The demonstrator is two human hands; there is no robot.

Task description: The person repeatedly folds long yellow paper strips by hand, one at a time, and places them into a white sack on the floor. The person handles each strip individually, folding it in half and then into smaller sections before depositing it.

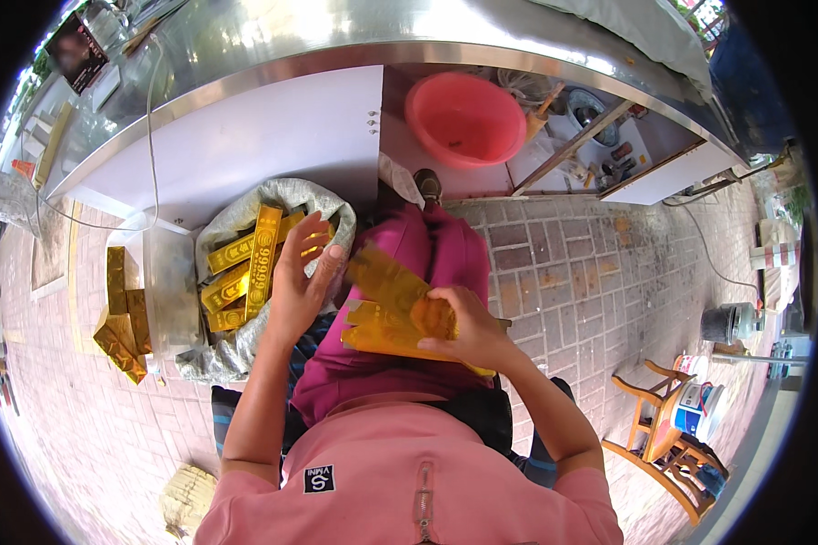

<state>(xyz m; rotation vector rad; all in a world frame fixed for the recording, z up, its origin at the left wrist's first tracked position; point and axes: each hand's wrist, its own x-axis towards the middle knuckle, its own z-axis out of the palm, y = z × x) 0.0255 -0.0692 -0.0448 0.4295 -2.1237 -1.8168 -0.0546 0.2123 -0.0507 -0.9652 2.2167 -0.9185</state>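
Observation:
My right hand (465, 321) grips a gold foil-paper piece (395, 279), blurred as if moving, just above my lap. Under it, across my thighs, lie several flat gold printed sheets (382, 330), their ends notched into flaps. My left hand (305, 272) is raised with fingers apart and holds nothing. It hovers over the right side of a woven sack (344, 211) with its rim rolled down. Several folded gold bar-shaped boxes (262, 255) lie heaped inside the sack, bearing printed characters. My left palm hides part of the heap.
Gold paper blocks (117, 279) stand left of a translucent plastic bin (170, 286). Ahead is a steel-topped counter (300, 65) with a red plastic basin (463, 119) on its lower shelf. A wooden chair (654, 422) bearing a white bucket (699, 409) stands at right on brick paving (552, 272).

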